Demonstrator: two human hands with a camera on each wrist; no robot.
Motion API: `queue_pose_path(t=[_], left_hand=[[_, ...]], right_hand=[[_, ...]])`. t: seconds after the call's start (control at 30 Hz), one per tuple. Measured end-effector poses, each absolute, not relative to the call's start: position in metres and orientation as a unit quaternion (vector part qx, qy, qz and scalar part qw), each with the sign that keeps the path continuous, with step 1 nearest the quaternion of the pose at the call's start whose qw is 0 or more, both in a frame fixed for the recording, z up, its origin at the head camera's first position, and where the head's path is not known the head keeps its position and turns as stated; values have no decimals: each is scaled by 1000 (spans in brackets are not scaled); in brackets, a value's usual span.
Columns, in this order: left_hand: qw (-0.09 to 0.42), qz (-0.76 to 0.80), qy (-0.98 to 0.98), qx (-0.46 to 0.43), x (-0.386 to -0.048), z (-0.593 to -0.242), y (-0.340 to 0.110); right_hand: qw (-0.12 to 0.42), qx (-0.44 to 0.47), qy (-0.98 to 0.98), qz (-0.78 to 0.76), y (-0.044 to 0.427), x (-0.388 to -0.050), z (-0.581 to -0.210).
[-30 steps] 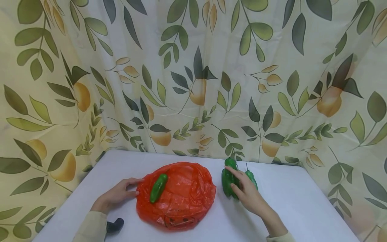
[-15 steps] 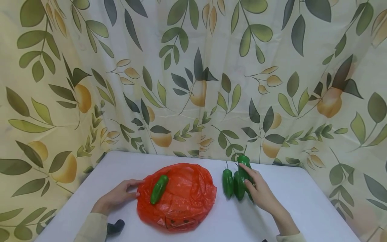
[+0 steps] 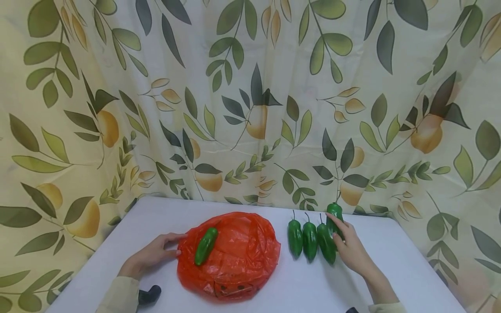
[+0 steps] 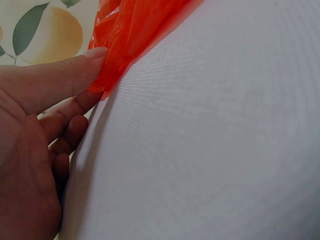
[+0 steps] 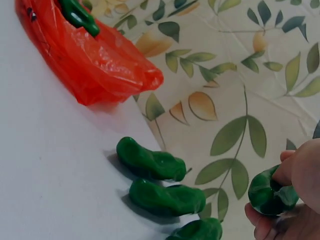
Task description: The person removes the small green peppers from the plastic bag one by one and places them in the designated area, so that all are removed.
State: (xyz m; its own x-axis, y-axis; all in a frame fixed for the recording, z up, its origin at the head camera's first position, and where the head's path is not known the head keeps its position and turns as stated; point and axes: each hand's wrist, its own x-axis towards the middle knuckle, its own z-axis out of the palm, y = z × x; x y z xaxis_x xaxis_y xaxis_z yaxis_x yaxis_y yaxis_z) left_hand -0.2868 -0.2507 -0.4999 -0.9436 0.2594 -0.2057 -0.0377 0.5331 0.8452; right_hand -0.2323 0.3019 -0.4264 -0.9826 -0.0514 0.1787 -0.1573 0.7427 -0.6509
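A crumpled red plastic bag (image 3: 242, 243) lies spread out left of the table's middle, and a single green pepper (image 3: 206, 246) rests on top of it. My left hand (image 3: 150, 254) pinches the bag's left edge between thumb and fingers, as the left wrist view shows up close. To the right, three green peppers (image 3: 310, 241) lie side by side with their stems pointing away. Just past this row, my right hand (image 3: 352, 248) grips another green pepper (image 5: 270, 192) between thumb and fingers. In the right wrist view that pepper appears raised off the table.
White cloth covers the table (image 3: 282, 291). A curtain (image 3: 250, 108) printed with leaves and fruit hangs behind it and along both sides. By the left sleeve sits a small black curved object (image 3: 149, 295), partly hidden by the forearm.
My right hand has carried its pepper rightward across the others to the row's right end, uncovering the peppers in the row. The left hand and the bag have stayed put.
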Motion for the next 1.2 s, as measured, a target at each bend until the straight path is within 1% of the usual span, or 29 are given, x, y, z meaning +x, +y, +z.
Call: queue_pose_path(t=[0.27,0.67,1.2], left_hand=[[157,485,858,63,-286,-500,-250],[149,482,860,71,-285,-499,-250],[151,481,861,68,-285,-499,-250]], right_hand=[[74,55,-931,354,317,-237,-436],[56,35,-937,342,328,-241,-440],[20,12,-943,331,343,-250,-453]])
